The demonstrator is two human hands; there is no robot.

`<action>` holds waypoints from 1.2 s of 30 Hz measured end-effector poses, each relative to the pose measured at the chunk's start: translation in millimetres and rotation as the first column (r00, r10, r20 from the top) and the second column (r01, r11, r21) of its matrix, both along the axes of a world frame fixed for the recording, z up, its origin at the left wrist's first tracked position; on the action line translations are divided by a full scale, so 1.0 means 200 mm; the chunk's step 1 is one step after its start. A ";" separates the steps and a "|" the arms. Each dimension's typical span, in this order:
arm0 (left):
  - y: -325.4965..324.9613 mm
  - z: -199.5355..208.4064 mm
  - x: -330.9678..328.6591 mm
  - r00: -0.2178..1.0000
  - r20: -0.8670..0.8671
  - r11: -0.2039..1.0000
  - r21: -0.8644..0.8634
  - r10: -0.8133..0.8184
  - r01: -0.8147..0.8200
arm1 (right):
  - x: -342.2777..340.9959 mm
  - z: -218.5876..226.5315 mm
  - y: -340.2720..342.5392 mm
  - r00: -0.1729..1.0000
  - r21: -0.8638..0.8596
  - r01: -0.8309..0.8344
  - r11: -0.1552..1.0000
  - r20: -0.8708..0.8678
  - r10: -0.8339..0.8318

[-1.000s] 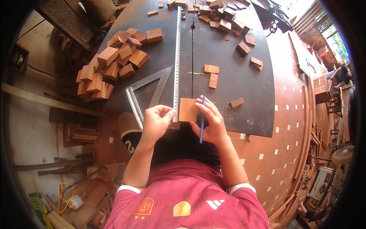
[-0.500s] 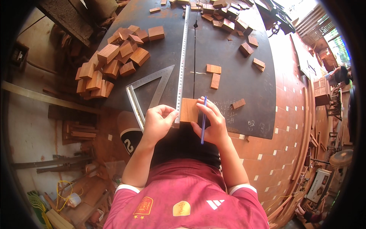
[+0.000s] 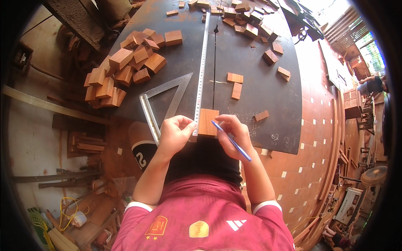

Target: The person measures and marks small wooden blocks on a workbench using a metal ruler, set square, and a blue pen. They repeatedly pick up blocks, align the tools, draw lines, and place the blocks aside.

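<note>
workshop floor of reddish tile (image 3: 293,159), small pale squares set into it; dark desk (image 3: 272,94), smooth and worn, rust-brown patches at its far end. narrow dark groove (image 3: 214,75) runs lengthwise down the desktop.

wooden block (image 3: 208,122): flat-faced, squarish, warm orange-brown with fine grain, at the near edge of the desk, between the hands. pale ruler (image 3: 202,71), long, thin and straight, lies just beside the block's left side; cannot tell whether they touch.

left hand (image 3: 176,131): thumb and index finger pinched together on the ruler's near end. right hand (image 3: 235,136): fingers closed round a slim blue pen (image 3: 232,142), held slanting, upper end leaning back toward the wrist, point over the block's right part. contact of point with wood: cannot tell.

left of the ruler, triangular metal square (image 3: 178,96), open in the middle, flat grey blade, thicker stock along one side. beyond it, heaped pile of blocks (image 3: 124,74), sharp-cornered, mixed reddish tones. right of the groove, two small blocks (image 3: 235,78) meet in a corner shape; looser scatter of offcuts (image 3: 251,31) at the far end.

markings: fine graduations along the ruler; pale handwritten figures (image 3: 275,137) on the desktop, partly faint; crimson shirt (image 3: 180,201) with crest, gold patch and slanted white bars.
</note>
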State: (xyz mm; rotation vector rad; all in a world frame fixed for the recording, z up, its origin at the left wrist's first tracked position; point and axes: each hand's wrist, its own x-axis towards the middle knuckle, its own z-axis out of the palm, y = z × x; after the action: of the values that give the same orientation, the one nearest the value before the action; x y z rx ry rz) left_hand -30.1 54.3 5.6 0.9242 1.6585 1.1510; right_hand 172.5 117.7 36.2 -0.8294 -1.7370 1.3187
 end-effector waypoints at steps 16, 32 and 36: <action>-0.01 -0.03 0.00 1.000 0.011 1.000 0.025 0.018 -0.018 | -0.10 -0.08 0.17 0.951 -0.179 -0.210 0.961 0.191 0.243; -0.01 -0.05 0.00 1.000 -0.001 0.999 0.041 0.026 -0.025 | -0.12 -0.07 0.16 0.954 -0.109 -0.203 0.973 0.201 0.221; -0.02 -0.05 0.00 0.999 0.038 0.999 0.034 0.032 -0.033 | -0.12 -0.07 0.15 0.953 -0.120 -0.199 0.973 0.207 0.220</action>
State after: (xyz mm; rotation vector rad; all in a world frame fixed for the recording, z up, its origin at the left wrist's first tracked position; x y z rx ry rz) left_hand -29.4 51.3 -4.3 0.8947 1.6338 1.2151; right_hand 147.8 148.5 22.0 -0.8922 -1.9915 1.5097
